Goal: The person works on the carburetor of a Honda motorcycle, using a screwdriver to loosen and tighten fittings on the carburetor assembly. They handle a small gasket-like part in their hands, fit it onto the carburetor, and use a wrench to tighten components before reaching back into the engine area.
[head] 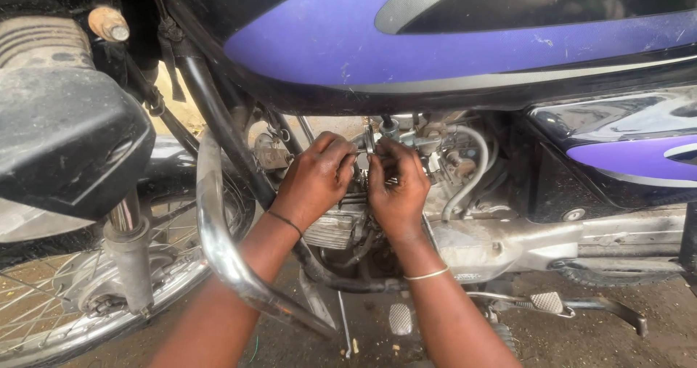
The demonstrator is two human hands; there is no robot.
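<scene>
Both my hands reach in under the purple and black fuel tank [406, 41] of a motorcycle, at the top of the engine [475, 241]. My left hand [316, 179] has its fingers curled around a small metal part beside the carburettor [435, 146]. My right hand [398, 186] pinches the same spot from the other side, fingertips touching the left hand's. What exactly the fingers hold is hidden between them. A grey hose [468, 179] curves down just right of my right hand.
A chrome crash guard [214, 237] bends across my left forearm. The front wheel [87, 295] and fork stand at the left, below the black headlight housing [65, 136]. A foot peg and brake pedal [548, 303] lie low at the right, over dirt ground.
</scene>
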